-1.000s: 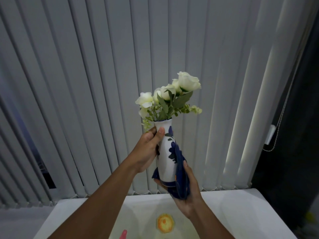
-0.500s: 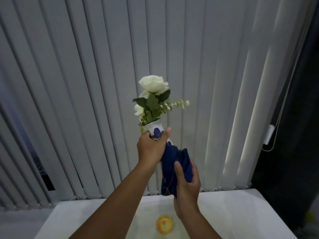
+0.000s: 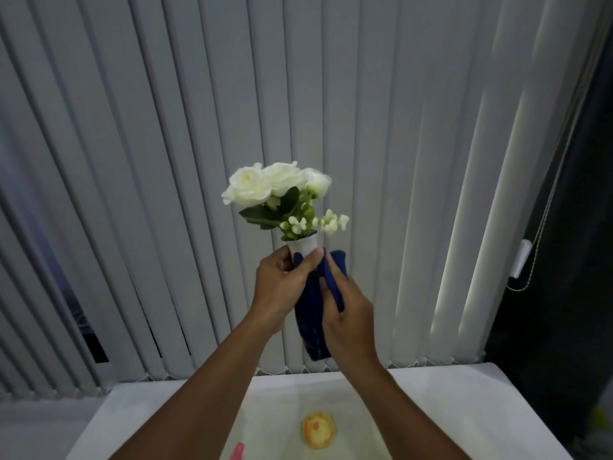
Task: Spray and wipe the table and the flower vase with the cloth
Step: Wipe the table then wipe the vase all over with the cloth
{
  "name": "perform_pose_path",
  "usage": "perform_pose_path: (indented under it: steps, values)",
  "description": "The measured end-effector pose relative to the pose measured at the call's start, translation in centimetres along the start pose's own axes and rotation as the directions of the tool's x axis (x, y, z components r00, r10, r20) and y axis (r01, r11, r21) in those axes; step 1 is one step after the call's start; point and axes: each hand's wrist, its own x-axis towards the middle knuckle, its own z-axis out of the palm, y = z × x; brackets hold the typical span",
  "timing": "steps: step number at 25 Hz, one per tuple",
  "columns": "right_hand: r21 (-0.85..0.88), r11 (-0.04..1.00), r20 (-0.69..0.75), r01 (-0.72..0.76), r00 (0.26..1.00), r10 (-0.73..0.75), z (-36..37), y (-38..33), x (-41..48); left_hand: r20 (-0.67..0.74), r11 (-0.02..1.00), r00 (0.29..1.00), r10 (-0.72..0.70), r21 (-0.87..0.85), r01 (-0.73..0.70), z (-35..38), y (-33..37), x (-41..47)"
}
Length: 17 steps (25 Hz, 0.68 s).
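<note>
Left hand (image 3: 282, 287): I see it clamped round the neck of the flower vase (image 3: 303, 251), lifted above the white table (image 3: 464, 403).
Blue cloth (image 3: 311, 313): now wraps nearly the whole body; half a second ago it sat lower.
Right hand (image 3: 348, 322): closed on the cloth, pressing it to the vase.
White roses (image 3: 262, 184): turned since, so I judge wiping is under way.

Home rm, vertical blinds (image 3: 166, 161), white table (image 3: 464, 410)
</note>
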Motion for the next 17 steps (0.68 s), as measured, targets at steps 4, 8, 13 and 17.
perform_pose_path:
  steps: [4, 8, 13, 17]
  values:
    - [0.045, 0.998, 0.103, -0.042, 0.994, 0.037, -0.2, -0.1, 1.5, 0.1, 1.0, 0.995, -0.004, -0.025, 0.006, -1.1, 0.2, 0.3]
    - [0.22, 0.919, 0.195, -0.327, 0.938, 0.287, -0.9, 2.2, -1.1, 0.131, 0.996, 0.99, 0.055, -0.07, -0.046, -2.0, -0.2, 0.4]
    - [0.691, 0.079, 0.514, -0.718, 0.565, 0.646, -0.1, 3.9, -4.1, 0.283, 0.967, 0.958, 0.04, -0.253, 0.034, -2.4, -1.2, 0.4]
    - [0.753, -0.07, 0.527, -0.654, 0.538, 0.658, -0.1, 3.6, -4.8, 0.348, 0.974, 0.938, -0.007, -0.211, 0.085, -1.9, -1.3, 0.5]
